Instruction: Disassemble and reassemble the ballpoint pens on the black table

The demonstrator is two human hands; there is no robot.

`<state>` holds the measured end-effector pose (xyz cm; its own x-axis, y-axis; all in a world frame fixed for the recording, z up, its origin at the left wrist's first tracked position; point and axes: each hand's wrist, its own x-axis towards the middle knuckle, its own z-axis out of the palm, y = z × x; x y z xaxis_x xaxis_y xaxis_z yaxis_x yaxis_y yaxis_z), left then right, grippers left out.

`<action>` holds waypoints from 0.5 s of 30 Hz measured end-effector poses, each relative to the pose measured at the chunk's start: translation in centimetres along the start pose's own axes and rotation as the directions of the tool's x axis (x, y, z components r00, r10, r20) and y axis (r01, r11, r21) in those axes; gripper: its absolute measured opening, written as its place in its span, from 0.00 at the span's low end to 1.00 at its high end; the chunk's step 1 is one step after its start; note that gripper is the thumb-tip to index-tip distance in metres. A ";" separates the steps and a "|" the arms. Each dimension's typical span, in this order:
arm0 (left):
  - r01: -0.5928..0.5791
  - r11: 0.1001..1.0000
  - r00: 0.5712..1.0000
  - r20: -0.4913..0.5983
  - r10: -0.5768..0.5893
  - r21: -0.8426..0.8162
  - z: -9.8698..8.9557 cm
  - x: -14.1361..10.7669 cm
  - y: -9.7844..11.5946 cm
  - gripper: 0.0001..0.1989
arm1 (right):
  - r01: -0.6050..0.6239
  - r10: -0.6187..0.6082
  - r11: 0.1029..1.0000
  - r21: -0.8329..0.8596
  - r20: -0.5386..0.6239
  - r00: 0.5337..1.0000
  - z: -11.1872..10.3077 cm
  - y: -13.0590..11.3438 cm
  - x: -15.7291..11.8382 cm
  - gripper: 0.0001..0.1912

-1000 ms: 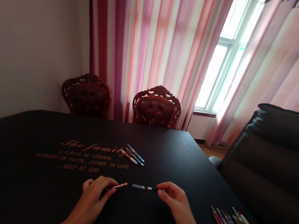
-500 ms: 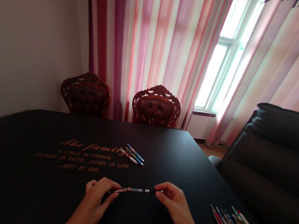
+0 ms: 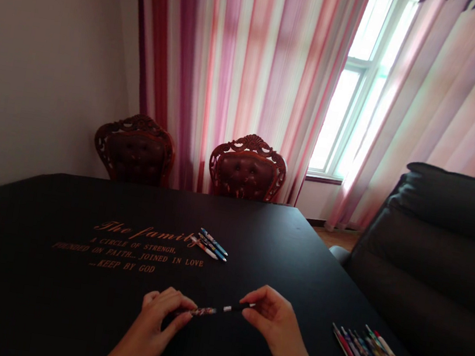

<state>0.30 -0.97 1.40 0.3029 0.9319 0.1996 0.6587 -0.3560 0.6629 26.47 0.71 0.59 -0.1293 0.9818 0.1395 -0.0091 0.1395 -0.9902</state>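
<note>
The left hand (image 3: 160,316) is pinching a pen barrel (image 3: 204,311); the right hand (image 3: 273,323) is holding a refill (image 3: 237,307) partly inside it.

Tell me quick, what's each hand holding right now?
Left hand: closed, pinching a patterned pen barrel.
Right hand: closed, pinching a dark rod with a white band.

Straight ahead, at twelve o'clock, stands a carved chair (image 3: 247,172) with a buttoned dark-red back; its twin (image 3: 137,153) is at eleven. Behind them hangs a striped curtain (image 3: 246,55) of pink, white and purple. A bright window (image 3: 343,107) shows at one o'clock. At two is a black padded seat (image 3: 443,254), perhaps an armchair, poorly lit.
</note>
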 end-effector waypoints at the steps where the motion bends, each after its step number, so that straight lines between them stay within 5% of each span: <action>1: -0.007 1.000 1.000 0.009 0.007 -0.009 0.1 -0.1 0.1 0.09 | -0.008 0.008 1.000 -0.001 0.013 1.000 0.1 0.0 -0.1 0.12; 15: 0.043 0.992 0.995 -0.084 -0.052 -0.117 1.1 -0.6 -0.1 0.05 | -0.024 0.031 0.950 -0.312 0.018 0.999 2.0 1.2 -0.8 0.10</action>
<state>0.81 -1.61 0.43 0.2093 0.9518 0.2241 0.5857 -0.3055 0.7507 24.60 -0.22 -0.70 -0.1469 0.9831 0.1089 0.3041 0.1497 -0.9408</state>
